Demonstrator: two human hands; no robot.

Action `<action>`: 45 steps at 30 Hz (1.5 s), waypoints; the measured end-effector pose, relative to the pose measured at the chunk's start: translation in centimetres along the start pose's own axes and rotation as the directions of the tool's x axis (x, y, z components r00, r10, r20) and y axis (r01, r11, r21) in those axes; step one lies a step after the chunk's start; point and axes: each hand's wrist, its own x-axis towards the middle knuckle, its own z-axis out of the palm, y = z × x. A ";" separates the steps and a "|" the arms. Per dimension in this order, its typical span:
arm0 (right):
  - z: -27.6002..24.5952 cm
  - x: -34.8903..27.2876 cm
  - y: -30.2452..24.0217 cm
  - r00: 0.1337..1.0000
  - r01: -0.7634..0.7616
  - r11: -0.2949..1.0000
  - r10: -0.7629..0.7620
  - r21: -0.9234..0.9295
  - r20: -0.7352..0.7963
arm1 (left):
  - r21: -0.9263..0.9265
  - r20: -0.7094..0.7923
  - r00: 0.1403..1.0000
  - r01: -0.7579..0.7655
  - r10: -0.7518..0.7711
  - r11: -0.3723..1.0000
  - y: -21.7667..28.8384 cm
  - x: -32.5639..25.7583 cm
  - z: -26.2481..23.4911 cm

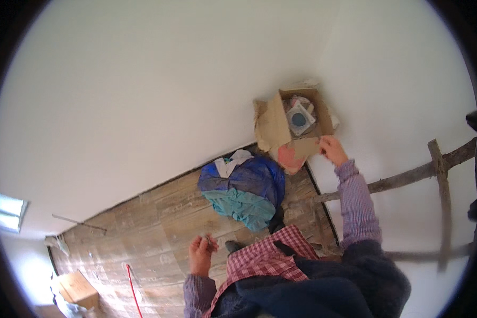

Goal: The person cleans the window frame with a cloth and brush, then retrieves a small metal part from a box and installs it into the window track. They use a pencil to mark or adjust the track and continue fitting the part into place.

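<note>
The cardboard box [296, 124] sits in the upper right of the frame, in the corner where the floor meets the white wall, its flaps thrown open and a few small packages [300, 117] showing inside. My right hand [332, 149] is at its lower right flap, fingers curled over the cardboard edge and touching it (how firmly I am pinching it I cannot tell). Just below and left of the box lies a bundle of blue and teal cloth [244, 190] with a bit of white on top, resting on the wooden floor [153, 233]. My left hand [201, 254] is low in the centre of the frame, well apart from the box, fingers bent around something small and thin that I cannot make out. A rough wooden ladder [434, 175] leans at the right edge. In the lower left corner are another cardboard box [78, 289] and a red stick [134, 291].
</note>
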 end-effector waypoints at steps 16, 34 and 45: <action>40.0 -30.7 -27.7 0.178 0.226 0.923 -0.353 0.311 0.918 | 0.009 -0.247 0.868 -0.443 0.431 0.897 8.5 -24.2 -13.6; 54.6 -30.4 -38.5 0.098 0.545 0.815 -0.295 0.197 0.950 | 0.026 -0.988 0.037 -0.917 0.150 0.398 7.5 -36.3 -38.0; 88.1 -33.2 -54.6 -0.213 -0.136 0.991 -0.035 0.006 0.977 | -0.141 -0.985 0.172 -0.880 0.027 0.454 19.0 -28.5 -52.3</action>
